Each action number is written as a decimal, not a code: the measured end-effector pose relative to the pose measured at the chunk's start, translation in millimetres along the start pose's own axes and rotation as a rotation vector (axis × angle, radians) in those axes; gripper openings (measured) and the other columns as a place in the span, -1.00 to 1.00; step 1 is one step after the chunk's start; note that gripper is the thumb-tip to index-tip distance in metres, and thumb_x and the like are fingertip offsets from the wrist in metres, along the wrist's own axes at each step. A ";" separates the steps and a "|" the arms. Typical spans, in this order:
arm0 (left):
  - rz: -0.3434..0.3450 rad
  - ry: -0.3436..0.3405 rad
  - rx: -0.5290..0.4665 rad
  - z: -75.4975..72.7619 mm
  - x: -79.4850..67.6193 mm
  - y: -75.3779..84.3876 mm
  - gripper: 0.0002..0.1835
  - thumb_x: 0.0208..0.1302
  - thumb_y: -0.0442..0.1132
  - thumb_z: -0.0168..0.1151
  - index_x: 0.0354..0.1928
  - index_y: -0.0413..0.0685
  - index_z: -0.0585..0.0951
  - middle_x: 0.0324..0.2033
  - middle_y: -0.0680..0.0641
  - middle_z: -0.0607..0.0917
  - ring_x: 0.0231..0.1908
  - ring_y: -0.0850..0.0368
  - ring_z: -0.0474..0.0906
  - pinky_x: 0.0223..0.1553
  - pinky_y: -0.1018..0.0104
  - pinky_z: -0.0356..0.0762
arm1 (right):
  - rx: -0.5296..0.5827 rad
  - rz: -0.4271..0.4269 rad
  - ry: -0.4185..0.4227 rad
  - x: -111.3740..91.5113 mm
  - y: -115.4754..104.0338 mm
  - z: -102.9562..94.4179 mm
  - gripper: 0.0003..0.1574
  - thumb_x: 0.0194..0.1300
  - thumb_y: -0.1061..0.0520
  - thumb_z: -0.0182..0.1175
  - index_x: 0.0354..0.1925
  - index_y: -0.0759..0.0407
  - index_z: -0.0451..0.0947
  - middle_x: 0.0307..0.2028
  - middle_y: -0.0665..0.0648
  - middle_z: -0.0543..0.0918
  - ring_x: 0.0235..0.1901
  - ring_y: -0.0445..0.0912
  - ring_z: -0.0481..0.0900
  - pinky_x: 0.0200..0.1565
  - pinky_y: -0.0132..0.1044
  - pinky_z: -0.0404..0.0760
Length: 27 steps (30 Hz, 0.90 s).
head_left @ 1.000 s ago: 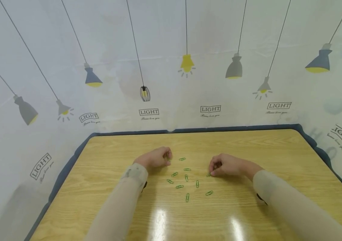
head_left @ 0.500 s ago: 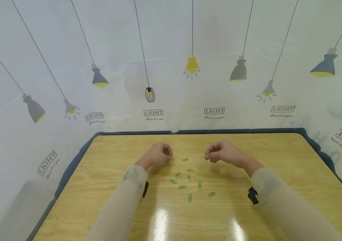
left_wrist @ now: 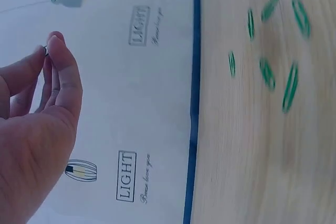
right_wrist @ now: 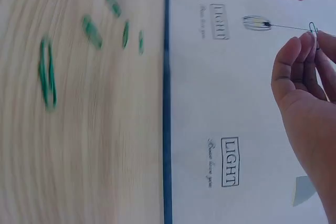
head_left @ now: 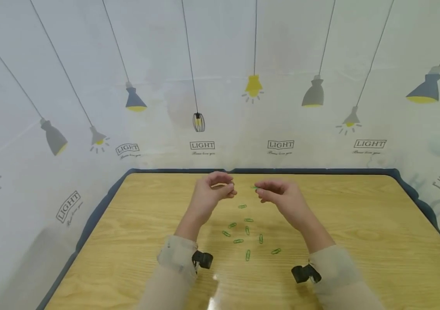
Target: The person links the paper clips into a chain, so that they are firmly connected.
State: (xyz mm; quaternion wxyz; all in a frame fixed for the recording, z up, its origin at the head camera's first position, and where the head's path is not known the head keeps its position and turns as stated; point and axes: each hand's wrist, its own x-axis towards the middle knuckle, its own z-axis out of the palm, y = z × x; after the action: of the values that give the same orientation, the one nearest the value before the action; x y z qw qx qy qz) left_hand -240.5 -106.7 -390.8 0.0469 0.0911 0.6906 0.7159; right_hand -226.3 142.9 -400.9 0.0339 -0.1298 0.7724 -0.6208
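My right hand (head_left: 282,198) pinches a green paper clip (right_wrist: 313,28) between thumb and fingertips, its looped end sticking out. Facing it across a small gap, my left hand (head_left: 212,193) pinches a small thing (left_wrist: 45,51) that is mostly hidden by the fingertips; a bit of green at those fingertips in the right wrist view suggests a paper clip. Both hands are raised above the far part of the table. Several more green paper clips (head_left: 247,230) lie scattered below and nearer, on the wooden tabletop.
The light wooden table (head_left: 127,258) has a dark blue edge (head_left: 173,171) at the back. Behind it hangs a white wall covering (head_left: 220,86) printed with lamps and lettering. A small black wrist camera (head_left: 203,259) sits at the left cuff, another at the right.
My right hand has lifted a paper clip off the table and carried it up and left. The left hand has risen too, so the hands are closer together. The head view has shifted slightly.
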 end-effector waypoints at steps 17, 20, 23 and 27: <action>-0.043 0.156 0.015 40.3 -58.9 -22.1 -0.76 0.45 -0.23 0.41 0.00 -0.27 0.72 -0.22 -0.07 0.81 -0.29 0.19 0.77 -0.08 0.25 0.70 | 0.159 0.069 0.162 -43.1 1.9 41.8 -0.56 0.57 -0.01 0.28 0.15 0.31 0.70 -0.10 0.02 0.80 -0.10 -0.06 0.76 0.11 -0.38 0.71; -0.039 0.167 0.034 41.1 -58.7 -18.9 -0.80 0.45 -0.24 0.41 -0.03 -0.23 0.73 -0.19 -0.12 0.81 -0.27 0.18 0.76 -0.01 0.21 0.71 | 0.152 0.067 0.163 -44.3 0.1 43.1 -0.58 0.55 -0.01 0.30 0.13 0.29 0.71 -0.08 0.08 0.80 -0.10 -0.06 0.75 0.11 -0.37 0.71; -0.028 0.159 0.033 42.9 -58.9 -18.2 -0.83 0.46 -0.28 0.38 -0.04 -0.24 0.73 -0.15 -0.17 0.80 -0.26 0.17 0.76 0.05 0.15 0.72 | 0.141 0.054 0.171 -46.1 -3.6 44.4 -0.61 0.53 0.00 0.33 0.10 0.26 0.74 -0.09 0.07 0.79 -0.11 -0.07 0.75 0.10 -0.35 0.71; 0.002 0.149 0.033 45.7 -60.6 -19.6 -0.86 0.46 -0.32 0.37 -0.04 -0.24 0.73 -0.11 -0.21 0.78 -0.26 0.16 0.74 0.10 0.08 0.72 | 0.122 0.032 0.168 -48.5 -6.3 45.9 -0.64 0.50 0.02 0.36 0.08 0.25 0.75 -0.10 0.10 0.79 -0.13 -0.08 0.73 0.05 -0.33 0.72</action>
State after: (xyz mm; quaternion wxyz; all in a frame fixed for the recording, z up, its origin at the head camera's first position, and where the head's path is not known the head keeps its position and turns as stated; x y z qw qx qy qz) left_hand -173.4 -72.8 -413.0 -0.0072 0.0390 0.7039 0.7092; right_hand -168.8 109.8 -410.5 -0.0131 -0.0624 0.7353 -0.6748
